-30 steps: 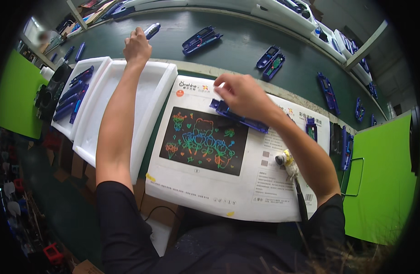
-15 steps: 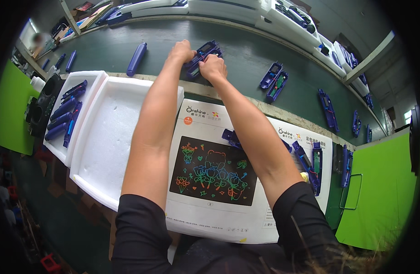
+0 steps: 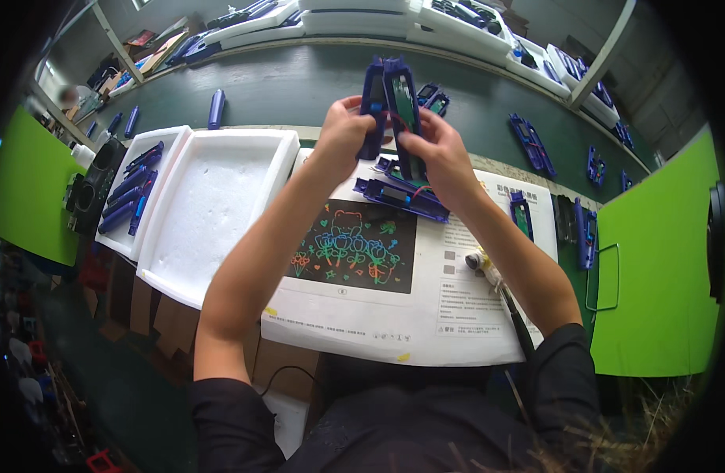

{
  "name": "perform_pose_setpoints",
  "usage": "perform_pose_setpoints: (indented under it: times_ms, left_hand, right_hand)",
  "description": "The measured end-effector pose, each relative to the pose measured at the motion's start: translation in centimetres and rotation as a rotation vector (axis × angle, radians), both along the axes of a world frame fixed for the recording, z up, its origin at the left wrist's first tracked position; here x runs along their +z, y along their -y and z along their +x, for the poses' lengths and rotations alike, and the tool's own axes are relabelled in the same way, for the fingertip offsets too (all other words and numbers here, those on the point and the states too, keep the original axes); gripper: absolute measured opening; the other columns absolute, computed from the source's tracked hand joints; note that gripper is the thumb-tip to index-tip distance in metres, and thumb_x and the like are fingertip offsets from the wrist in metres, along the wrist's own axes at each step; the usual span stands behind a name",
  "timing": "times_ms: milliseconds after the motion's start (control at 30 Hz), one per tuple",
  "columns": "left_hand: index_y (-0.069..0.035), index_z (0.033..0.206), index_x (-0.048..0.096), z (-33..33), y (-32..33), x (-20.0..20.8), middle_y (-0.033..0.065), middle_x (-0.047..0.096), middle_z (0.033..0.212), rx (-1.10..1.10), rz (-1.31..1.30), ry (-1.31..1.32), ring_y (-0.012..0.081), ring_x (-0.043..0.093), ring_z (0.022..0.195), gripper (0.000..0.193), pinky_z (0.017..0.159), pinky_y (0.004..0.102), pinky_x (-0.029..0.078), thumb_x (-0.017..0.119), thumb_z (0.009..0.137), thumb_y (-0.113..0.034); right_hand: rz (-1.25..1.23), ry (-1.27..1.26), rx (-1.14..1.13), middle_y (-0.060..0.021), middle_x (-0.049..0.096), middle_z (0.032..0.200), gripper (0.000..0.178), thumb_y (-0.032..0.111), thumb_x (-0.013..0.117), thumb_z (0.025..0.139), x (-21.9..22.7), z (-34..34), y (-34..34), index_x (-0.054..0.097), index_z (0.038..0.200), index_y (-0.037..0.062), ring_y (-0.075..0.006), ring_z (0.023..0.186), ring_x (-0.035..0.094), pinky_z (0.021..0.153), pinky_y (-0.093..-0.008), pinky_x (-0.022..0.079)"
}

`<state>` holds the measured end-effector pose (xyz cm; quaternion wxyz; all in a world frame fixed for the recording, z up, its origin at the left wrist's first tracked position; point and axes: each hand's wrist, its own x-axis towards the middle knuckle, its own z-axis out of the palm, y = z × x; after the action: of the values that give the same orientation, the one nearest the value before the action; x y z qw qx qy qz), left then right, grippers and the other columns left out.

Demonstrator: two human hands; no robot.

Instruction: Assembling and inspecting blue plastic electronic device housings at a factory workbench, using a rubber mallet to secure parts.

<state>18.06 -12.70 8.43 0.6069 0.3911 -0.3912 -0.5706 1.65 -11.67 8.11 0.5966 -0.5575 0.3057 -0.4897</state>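
**Opened blue case (image 3: 402, 98) held up above the counter (image 3: 291, 75)**

At left, a white foam tray (image 3: 170, 154) with blue tubes (image 3: 120, 191) sits beside a second foam tray (image 3: 201, 213). A lone tube (image 3: 217, 109) is just beyond that one. The left hand (image 3: 347, 134) is closed around the case's left half; the right hand (image 3: 443, 150) pinches the right half between thumb and fingers. Beneath, another opened case (image 3: 386, 191) lies on a printed sheet (image 3: 362, 323). Farther right lies a dark-handled tool (image 3: 517, 319).

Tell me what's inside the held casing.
In the casing, a green board and red wire show. The left hand and right hand cover parts, hiding what's beneath.
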Motion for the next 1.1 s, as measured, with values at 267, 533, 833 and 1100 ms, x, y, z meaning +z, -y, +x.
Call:
perform_pose_setpoints:
  times_ms: [267,533,833,1100]
  left_hand:
    - [-0.004,0.127,0.034,-9.6,-18.9,-1.6,0.0117,0.053,0.107,-0.107,0.092,-0.318,0.0197,0.063,0.094,0.049,0.078,0.0348,0.057,0.043,0.083,0.014]
    - [-0.008,0.134,0.023,-15.3,-23.8,-4.2,0.0067,0.049,0.106,0.110,-0.007,-0.249,0.0129,0.056,0.095,0.059,0.082,0.0270,0.050,0.053,0.086,0.009]
    - [-0.005,0.145,-0.001,-16.0,-25.5,-7.4,0.0164,0.038,0.126,0.132,-0.186,0.177,0.0215,0.049,0.114,0.077,0.097,0.0339,0.041,0.046,0.086,0.012]
    - [-0.009,0.147,-0.023,-15.0,-27.0,-6.1,0.0179,0.028,0.145,-0.202,-0.162,-0.326,0.0254,0.030,0.138,0.093,0.112,0.0396,0.026,0.041,0.084,0.014]
  right_hand:
    - [0.048,-0.398,-0.102,-0.0116,0.063,0.094,0.037,0.000,0.052,0.092,0.6,-9.7,-18.2,0.043,0.128,-0.0007,-0.0138,0.077,0.064,0.062,-0.0250,0.051]
    - [-0.391,-0.663,-0.274,-0.0201,0.051,0.107,0.049,0.012,0.059,0.090,-3.2,-10.9,-25.3,0.038,0.131,-0.0058,-0.0336,0.094,0.051,0.085,-0.0391,0.042]
    - [-0.258,-0.571,-0.224,-0.0233,0.042,0.119,0.045,0.004,0.051,0.089,-3.3,-11.7,-26.5,0.037,0.131,-0.0070,-0.0333,0.102,0.047,0.093,-0.0395,0.039]
    - [-0.354,-0.618,-0.273,-0.0207,0.043,0.123,0.050,0.008,0.049,0.096,-4.4,-12.1,-26.0,0.035,0.142,-0.0069,-0.0300,0.108,0.048,0.097,-0.0365,0.039]
